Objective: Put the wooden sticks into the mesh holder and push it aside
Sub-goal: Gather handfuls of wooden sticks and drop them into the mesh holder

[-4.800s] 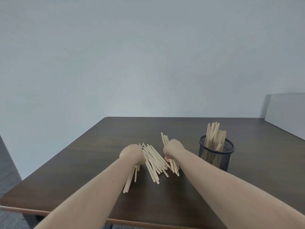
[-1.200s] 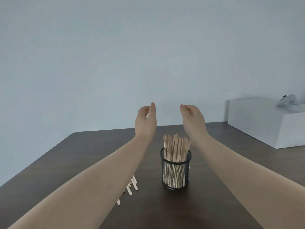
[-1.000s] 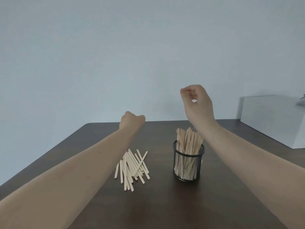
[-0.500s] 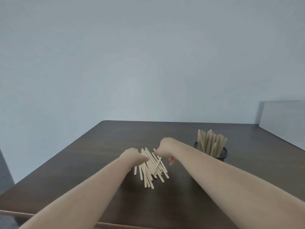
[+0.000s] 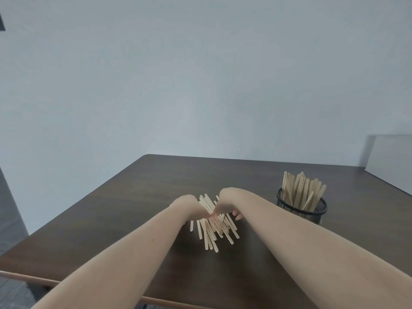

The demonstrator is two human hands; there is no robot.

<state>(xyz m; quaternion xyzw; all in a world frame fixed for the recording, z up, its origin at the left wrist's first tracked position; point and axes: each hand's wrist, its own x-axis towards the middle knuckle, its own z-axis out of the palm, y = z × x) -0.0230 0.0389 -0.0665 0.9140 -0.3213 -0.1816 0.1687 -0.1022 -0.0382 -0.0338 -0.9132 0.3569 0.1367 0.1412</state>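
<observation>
Though loose on the table, wooden sticks under both grips, left hand and right hand curled onto them

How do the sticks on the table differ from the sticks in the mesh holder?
The sticks on the table lie flat and fanned; the sticks in the mesh holder stand nearly upright. Both hands touch the first group; nothing touches the second. Both are pale flat wood.

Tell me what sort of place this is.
Probably a plain office or workroom: a dark wooden table against a bare pale wall, a black mesh holder of wooden sticks, and a white box at the right edge.
</observation>
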